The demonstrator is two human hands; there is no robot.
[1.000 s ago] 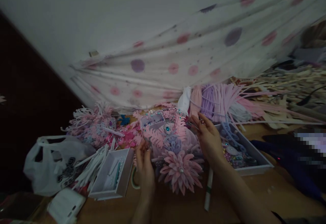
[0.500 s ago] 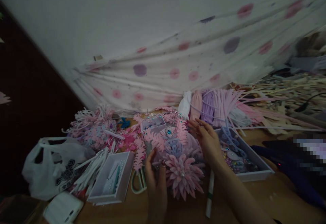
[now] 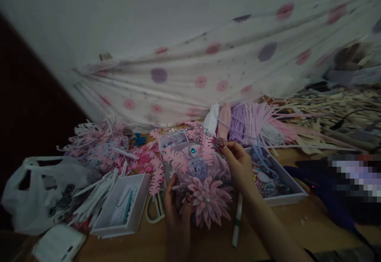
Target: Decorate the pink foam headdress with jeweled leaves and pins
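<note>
Left hand (image 3: 175, 202) still gripping flower ornament (image 3: 205, 182) — right hand (image 3: 239, 166) now pinching top.

The scene was dim and underexposed, with soft, flat light falling mostly on the spotted cloth (image 3: 208, 67). The far left edge sank into near-black shadow. Wide-angle distortion bent the edges, and motion blur smeared the right side. A pixelated block (image 3: 354, 174) masked part of the right. No glare showed.

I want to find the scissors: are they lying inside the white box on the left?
No, the scissors lie on the wooden table, just right of the white box and beside the left hand.
</note>
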